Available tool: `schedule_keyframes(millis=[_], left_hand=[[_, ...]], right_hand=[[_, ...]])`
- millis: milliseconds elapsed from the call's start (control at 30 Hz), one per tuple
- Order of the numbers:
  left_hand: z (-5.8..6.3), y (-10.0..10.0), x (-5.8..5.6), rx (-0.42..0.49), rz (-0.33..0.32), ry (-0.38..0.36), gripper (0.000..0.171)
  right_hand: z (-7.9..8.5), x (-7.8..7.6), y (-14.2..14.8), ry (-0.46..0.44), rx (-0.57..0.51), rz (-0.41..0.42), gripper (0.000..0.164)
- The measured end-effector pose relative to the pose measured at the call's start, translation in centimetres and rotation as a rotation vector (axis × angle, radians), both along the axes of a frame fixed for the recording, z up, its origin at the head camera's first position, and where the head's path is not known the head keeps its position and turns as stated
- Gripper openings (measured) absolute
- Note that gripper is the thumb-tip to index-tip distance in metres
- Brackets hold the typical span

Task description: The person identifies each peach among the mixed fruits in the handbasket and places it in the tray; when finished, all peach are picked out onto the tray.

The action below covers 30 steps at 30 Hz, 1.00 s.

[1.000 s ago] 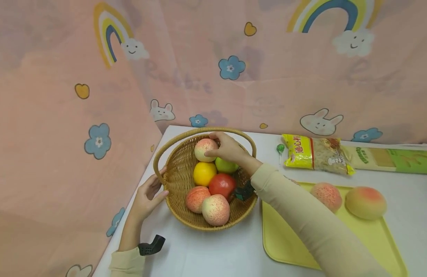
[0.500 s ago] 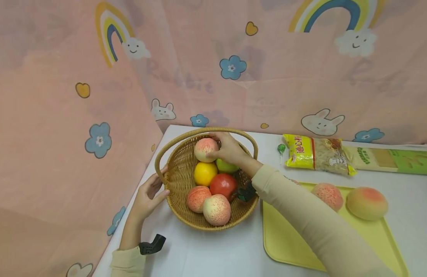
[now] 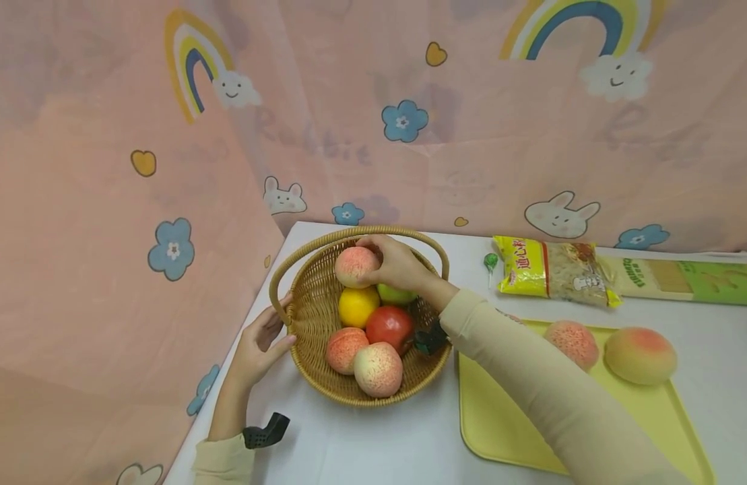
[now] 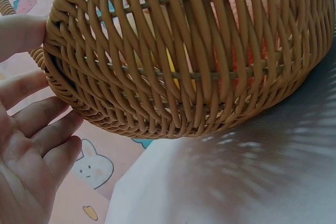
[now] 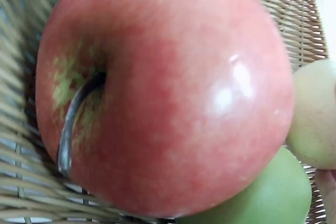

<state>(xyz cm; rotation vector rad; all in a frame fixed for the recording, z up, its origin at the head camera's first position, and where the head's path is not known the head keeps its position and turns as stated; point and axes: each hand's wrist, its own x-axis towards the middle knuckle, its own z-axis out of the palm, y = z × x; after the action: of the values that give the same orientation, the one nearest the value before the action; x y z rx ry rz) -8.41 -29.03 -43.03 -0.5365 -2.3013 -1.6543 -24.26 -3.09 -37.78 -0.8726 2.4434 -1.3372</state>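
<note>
My right hand (image 3: pixel 400 266) pinches a pink-and-cream peach (image 3: pixel 356 267) at the back of the wicker basket (image 3: pixel 309 316). A sliver of that peach (image 5: pixel 314 121) enters the right wrist view at the right edge. Below it lie a yellow round fruit (image 3: pixel 358 306), a partly covered green fruit (image 3: pixel 396 295), a red apple (image 3: pixel 389 327) and two more peaches, one reddish (image 3: pixel 344 350), one paler (image 3: pixel 379 370). My left hand (image 3: pixel 254 347) touches the basket's left rim near the handle base, thumb apart from the fingers, which look fairly straight in the left wrist view.
Right of the basket, a yellow tray (image 3: pixel 494 424) holds a peach (image 3: pixel 571 343) and a mango-like fruit (image 3: pixel 640 355), partly under my right sleeve. Behind it lie a green lollipop (image 3: pixel 491 261), a yellow food packet (image 3: pixel 555 269) and a green-and-beige pack (image 3: pixel 688 277). The handle (image 3: pixel 361 232) arches over the basket.
The peach in my right hand has shifted slightly left and toward me, turning a pinker side up, and now overlaps the yellow fruit's top edge. My left hand stays at the rim.
</note>
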Motion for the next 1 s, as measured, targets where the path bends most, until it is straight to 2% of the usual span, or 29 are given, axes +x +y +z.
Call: schedule_keyframes(millis=[167, 333, 500, 633, 733, 867, 1000], left_hand=[[-0.2, -0.1, 0.1, -0.004, 0.013, -0.007, 0.061], [-0.2, -0.1, 0.0, 0.007, 0.006, 0.003, 0.062], [0.1, 0.0, 0.0, 0.014, 0.001, 0.01, 0.061], [0.2, 0.1, 0.1, 0.023, -0.005, 0.013, 0.06], [0.1, 0.1, 0.0, 0.037, -0.026, 0.02, 0.06], [0.0, 0.0, 0.0, 0.05, -0.049, 0.015, 0.059], [0.1, -0.1, 0.1, 0.048, -0.049, -0.013, 0.059]], right_hand=[[0.7, 0.6, 0.2, 0.005, -0.044, 0.046, 0.065], [2.4, 1.8, 0.7, 0.022, -0.057, 0.105, 0.066], [4.2, 3.2, 2.2, 0.004, -0.124, 0.184, 0.065], [5.0, 4.6, 4.0, 0.005, -0.189, 0.238, 0.064], [5.1, 5.9, 5.6, -0.005, -0.242, 0.259, 0.066], [4.9, 7.7, 8.3, -0.016, -0.291, 0.24, 0.07], [4.1, 9.3, 11.2, 0.025, -0.352, 0.222, 0.071]])
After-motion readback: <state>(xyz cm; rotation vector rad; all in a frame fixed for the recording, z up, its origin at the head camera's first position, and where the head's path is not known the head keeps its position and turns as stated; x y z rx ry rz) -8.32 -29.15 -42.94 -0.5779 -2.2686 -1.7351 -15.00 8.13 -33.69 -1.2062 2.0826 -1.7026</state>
